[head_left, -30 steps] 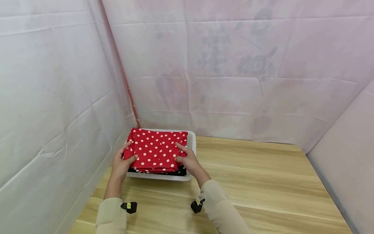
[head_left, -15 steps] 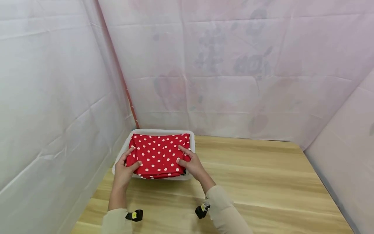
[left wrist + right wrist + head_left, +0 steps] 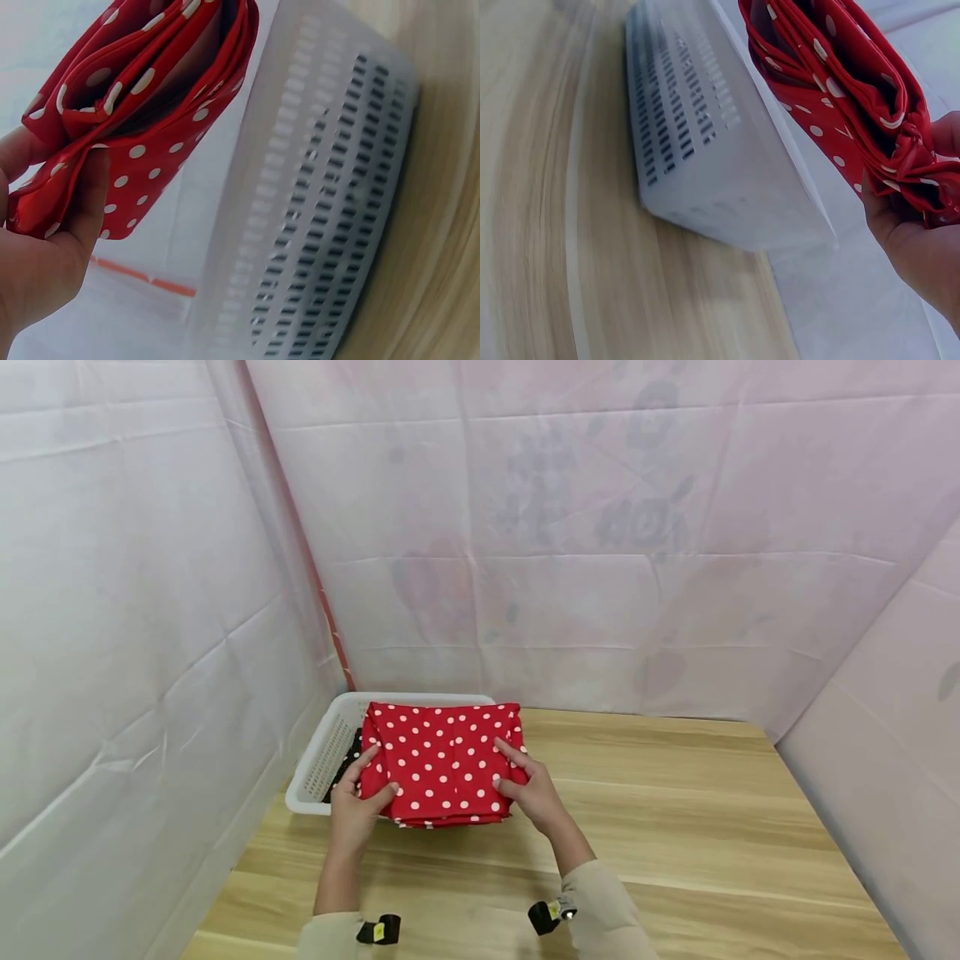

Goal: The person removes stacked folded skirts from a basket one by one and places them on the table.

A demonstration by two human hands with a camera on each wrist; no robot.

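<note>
A folded red cloth with white polka dots (image 3: 442, 760) is held level between both hands, raised above a white plastic basket (image 3: 311, 777). The left hand (image 3: 356, 810) pinches its left side, thumb on one face and fingers on the other. On the right side, the right hand (image 3: 536, 789) grips it the same way. Both wrist views show the several folded layers of the red cloth (image 3: 150, 97) above the basket's rim. Inside the basket lies a black cloth with white dots (image 3: 347, 768), mostly hidden under the red one.
The basket (image 3: 682, 97) has slotted walls and stands on a wood-grain table (image 3: 675, 827) at its back left. Pale fabric walls (image 3: 562, 568) enclose the table at the left, back and right. Each sleeve carries a small black wrist camera (image 3: 380, 930).
Both hands have lifted the red cloth out of the basket and moved it right and slightly nearer. The basket's left part and the black cloth there have come into view.
</note>
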